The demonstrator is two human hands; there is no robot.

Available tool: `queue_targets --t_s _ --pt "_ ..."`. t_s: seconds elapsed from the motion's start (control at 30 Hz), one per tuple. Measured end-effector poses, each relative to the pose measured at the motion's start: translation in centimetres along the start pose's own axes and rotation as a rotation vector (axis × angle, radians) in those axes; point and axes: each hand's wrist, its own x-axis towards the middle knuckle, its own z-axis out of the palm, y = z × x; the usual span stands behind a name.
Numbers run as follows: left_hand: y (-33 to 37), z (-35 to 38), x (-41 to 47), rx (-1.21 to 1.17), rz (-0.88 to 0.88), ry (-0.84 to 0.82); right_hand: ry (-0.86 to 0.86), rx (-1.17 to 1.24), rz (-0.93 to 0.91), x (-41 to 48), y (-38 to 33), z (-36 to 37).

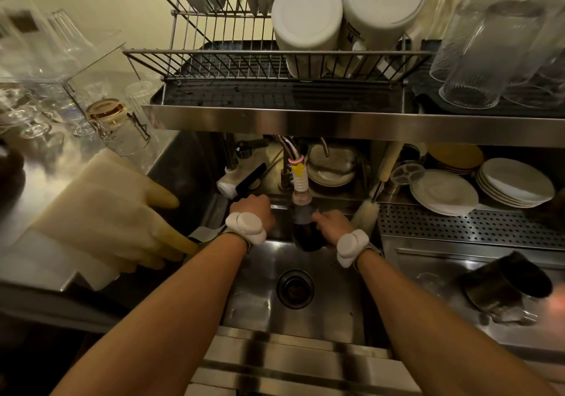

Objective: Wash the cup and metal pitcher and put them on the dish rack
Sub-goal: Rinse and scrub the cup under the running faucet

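Note:
A dark cup (307, 238) sits under the faucet nozzle (301, 195) at the back of the sink (336, 313). My right hand (328, 221) grips the cup from the right. To the left of the cup, apart from it, my left hand (255, 207) has its fingers curled; whatever lies under them is hidden. On its side on the right drainboard is a metal pitcher (486, 296), next to a dark cloth-like object (519, 273). The wire dish rack (275, 59) stands on the shelf above the sink, with two white upturned containers (308, 19) in it.
Upturned glasses (489, 59) crowd the shelf's right end. Stacked white plates (516, 181) and a bottle brush (365, 212) sit behind the right drainboard. Yellowish rubber gloves (116, 206) lie on the left counter, with glassware (46, 90) behind them. The drain (295, 288) is in the sink floor.

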Motion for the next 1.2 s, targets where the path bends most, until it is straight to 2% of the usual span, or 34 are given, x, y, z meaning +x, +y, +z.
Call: queue_targets --t_s 0.1,0.23,0.33,0.43,0.5,0.63,0.9,1.2 --pt "0.0 0.0 -0.1 -0.004 0.005 0.004 0.053 -0.038 0.000 -0.2 -0.1 -0.2" --pt "0.4 -0.3 -0.2 0.003 0.010 -0.018 0.014 -0.060 0.002 -0.5 -0.1 0.0" --pt "0.4 -0.3 -0.1 0.011 0.012 -0.016 0.056 -0.072 0.011 -0.4 -0.2 -0.1" --pt "0.3 -0.1 0.1 0.005 0.020 -0.022 0.010 -0.050 0.003 -0.5 -0.6 -0.3" --pt "0.2 0.0 0.3 0.002 0.014 -0.026 0.040 -0.023 0.004 -0.5 -0.8 -0.4" --pt "0.2 0.1 0.3 0.002 0.010 -0.036 -0.018 -0.089 -0.024 -0.3 -1.1 -0.5" --pt "0.2 -0.1 0.4 -0.013 0.010 -0.016 -0.050 -0.515 -0.146 -0.7 -0.9 -1.3" --pt "0.1 0.1 0.1 -0.004 0.003 -0.024 0.034 -0.793 -0.240 -1.3 -1.2 -1.8"
